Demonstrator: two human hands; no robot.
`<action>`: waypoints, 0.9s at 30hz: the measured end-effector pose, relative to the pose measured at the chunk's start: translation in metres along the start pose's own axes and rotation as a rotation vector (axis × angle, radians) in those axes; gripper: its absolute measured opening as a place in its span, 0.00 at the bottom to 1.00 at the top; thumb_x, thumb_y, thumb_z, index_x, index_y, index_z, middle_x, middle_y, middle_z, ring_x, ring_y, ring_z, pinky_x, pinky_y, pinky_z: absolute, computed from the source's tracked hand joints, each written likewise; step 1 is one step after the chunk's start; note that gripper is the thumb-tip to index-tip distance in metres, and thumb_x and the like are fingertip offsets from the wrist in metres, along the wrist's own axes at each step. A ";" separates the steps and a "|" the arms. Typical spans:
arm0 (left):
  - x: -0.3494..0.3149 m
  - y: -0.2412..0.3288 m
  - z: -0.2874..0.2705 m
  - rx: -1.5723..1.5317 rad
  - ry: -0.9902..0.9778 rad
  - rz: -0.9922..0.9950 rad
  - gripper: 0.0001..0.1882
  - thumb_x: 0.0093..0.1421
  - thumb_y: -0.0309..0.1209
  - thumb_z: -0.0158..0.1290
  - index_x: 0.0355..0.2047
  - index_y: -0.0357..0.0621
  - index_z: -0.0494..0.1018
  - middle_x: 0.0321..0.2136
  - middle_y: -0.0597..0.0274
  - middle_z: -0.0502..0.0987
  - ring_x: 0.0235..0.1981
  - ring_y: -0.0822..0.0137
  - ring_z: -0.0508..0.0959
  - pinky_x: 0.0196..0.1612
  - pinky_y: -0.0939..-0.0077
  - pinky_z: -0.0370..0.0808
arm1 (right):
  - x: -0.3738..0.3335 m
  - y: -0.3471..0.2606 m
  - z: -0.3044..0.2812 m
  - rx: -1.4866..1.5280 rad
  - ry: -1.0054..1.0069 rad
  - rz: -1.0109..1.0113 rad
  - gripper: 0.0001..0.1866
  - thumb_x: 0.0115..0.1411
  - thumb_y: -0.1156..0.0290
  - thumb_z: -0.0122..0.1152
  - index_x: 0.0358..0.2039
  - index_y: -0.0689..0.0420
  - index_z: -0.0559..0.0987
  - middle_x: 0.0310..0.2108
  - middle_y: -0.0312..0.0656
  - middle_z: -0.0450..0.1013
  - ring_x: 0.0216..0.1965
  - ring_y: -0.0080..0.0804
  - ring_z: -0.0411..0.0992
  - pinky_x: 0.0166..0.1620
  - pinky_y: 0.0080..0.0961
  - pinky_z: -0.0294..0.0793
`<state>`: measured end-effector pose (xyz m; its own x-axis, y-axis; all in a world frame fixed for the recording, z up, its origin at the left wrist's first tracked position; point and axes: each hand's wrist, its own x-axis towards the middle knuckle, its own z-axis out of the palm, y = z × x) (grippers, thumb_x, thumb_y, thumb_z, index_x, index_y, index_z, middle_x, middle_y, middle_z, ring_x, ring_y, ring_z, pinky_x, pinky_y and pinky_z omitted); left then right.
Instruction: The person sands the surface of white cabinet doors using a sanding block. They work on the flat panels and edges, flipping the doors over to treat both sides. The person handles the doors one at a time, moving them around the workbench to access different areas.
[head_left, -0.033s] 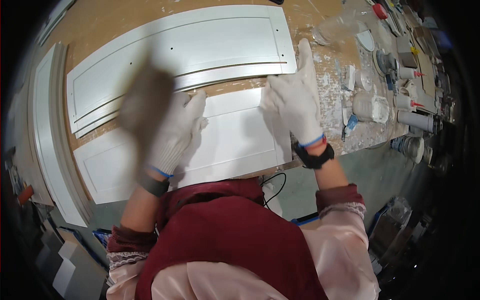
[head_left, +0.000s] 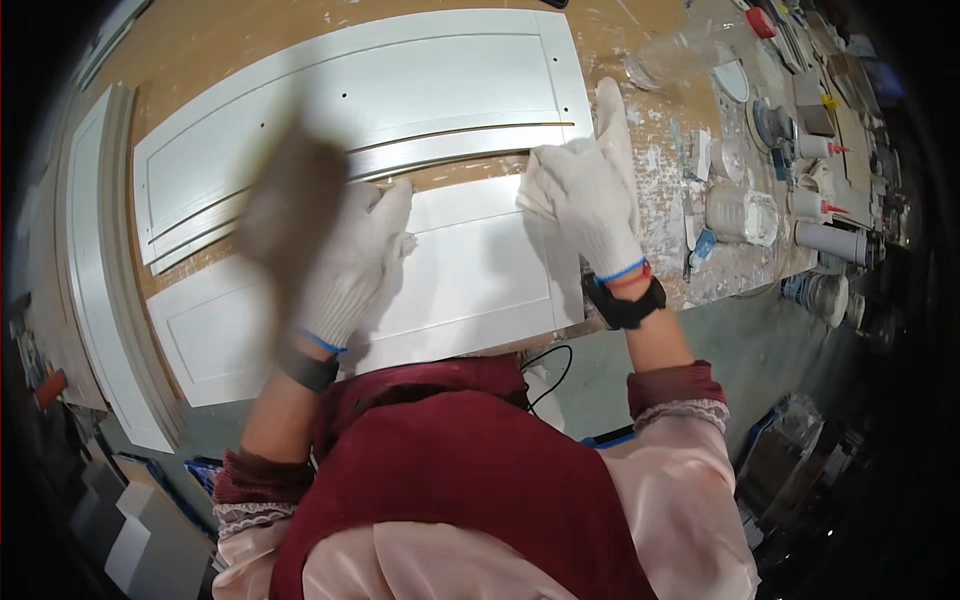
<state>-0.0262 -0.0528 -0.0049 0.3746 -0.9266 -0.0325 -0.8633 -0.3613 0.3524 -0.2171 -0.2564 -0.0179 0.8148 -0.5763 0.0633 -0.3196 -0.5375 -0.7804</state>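
A white framed panel [head_left: 470, 270] lies along the near edge of the workbench. My left hand [head_left: 365, 240], in a white knit glove, rests on it with some fingers apart near its far edge; a blurred brown shape [head_left: 295, 200] hides the rest. At the panel's far right corner, my gloved right hand [head_left: 590, 190] is closed on a white cloth [head_left: 537, 190], partly hidden under the fingers. Beyond lies a second white panel [head_left: 440, 85] with small dark holes and a long groove, a narrow gap from the near one.
Stacked white panels [head_left: 95, 250] stand at the left. On the right of the paint-spotted workbench [head_left: 655, 190] lie a clear bottle [head_left: 680, 55] with a red cap, a plastic jar [head_left: 735, 212], red-tipped glue bottles [head_left: 815, 205] and a round sander [head_left: 768, 122].
My right hand has drawn slightly nearer and its fingers have bunched over the cloth at the panel's corner. My left hand stays where it was.
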 end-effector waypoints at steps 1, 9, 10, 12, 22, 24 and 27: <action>0.000 0.001 -0.001 -0.018 0.008 0.005 0.26 0.52 0.36 0.60 0.53 0.51 0.71 0.39 0.56 0.74 0.42 0.53 0.73 0.48 0.58 0.69 | 0.007 -0.002 0.001 -0.290 0.060 -0.119 0.05 0.64 0.67 0.51 0.35 0.53 0.72 0.29 0.38 0.67 0.29 0.29 0.68 0.32 0.26 0.68; -0.002 0.005 -0.011 -0.124 0.073 0.077 0.20 0.55 0.24 0.58 0.48 0.38 0.70 0.33 0.47 0.72 0.33 0.52 0.73 0.35 0.60 0.71 | -0.041 -0.026 0.003 0.691 0.009 0.734 0.06 0.64 0.75 0.50 0.32 0.59 0.75 0.27 0.37 0.71 0.26 0.27 0.71 0.28 0.25 0.72; -0.002 0.005 -0.009 -0.124 0.066 0.066 0.21 0.54 0.26 0.58 0.49 0.41 0.70 0.35 0.49 0.72 0.35 0.53 0.73 0.38 0.59 0.71 | -0.045 -0.028 0.001 0.467 -0.068 0.734 0.06 0.63 0.74 0.50 0.31 0.58 0.75 0.25 0.37 0.70 0.24 0.27 0.70 0.27 0.24 0.71; -0.004 -0.002 -0.001 -0.120 0.039 0.020 0.24 0.53 0.33 0.60 0.52 0.50 0.72 0.38 0.54 0.73 0.40 0.53 0.73 0.46 0.56 0.69 | -0.044 -0.036 -0.001 0.126 -0.101 0.567 0.05 0.62 0.74 0.50 0.32 0.58 0.75 0.26 0.38 0.71 0.25 0.26 0.70 0.28 0.23 0.71; 0.012 0.007 -0.009 -0.334 -0.295 -0.429 0.28 0.53 0.38 0.61 0.55 0.56 0.72 0.41 0.56 0.74 0.44 0.53 0.72 0.51 0.56 0.67 | -0.024 0.018 0.018 0.902 -0.042 0.259 0.08 0.64 0.68 0.51 0.35 0.60 0.71 0.31 0.34 0.68 0.34 0.28 0.68 0.33 0.28 0.69; 0.006 0.004 -0.005 -0.223 -0.211 -0.296 0.28 0.52 0.38 0.61 0.55 0.56 0.72 0.40 0.56 0.74 0.43 0.52 0.72 0.51 0.56 0.67 | -0.055 -0.006 0.016 1.124 0.065 0.630 0.10 0.65 0.66 0.52 0.32 0.60 0.70 0.30 0.36 0.69 0.31 0.26 0.67 0.30 0.25 0.68; -0.004 -0.002 0.002 -0.112 -0.035 -0.070 0.27 0.51 0.38 0.62 0.54 0.56 0.73 0.39 0.56 0.74 0.43 0.52 0.72 0.51 0.56 0.67 | -0.086 -0.021 0.004 0.681 -0.090 0.770 0.11 0.66 0.66 0.53 0.30 0.60 0.69 0.28 0.38 0.70 0.26 0.23 0.67 0.25 0.21 0.66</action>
<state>-0.0267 -0.0490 -0.0071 0.4189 -0.9033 -0.0930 -0.7913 -0.4133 0.4506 -0.2781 -0.1929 -0.0095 0.5470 -0.5536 -0.6280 -0.4512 0.4369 -0.7781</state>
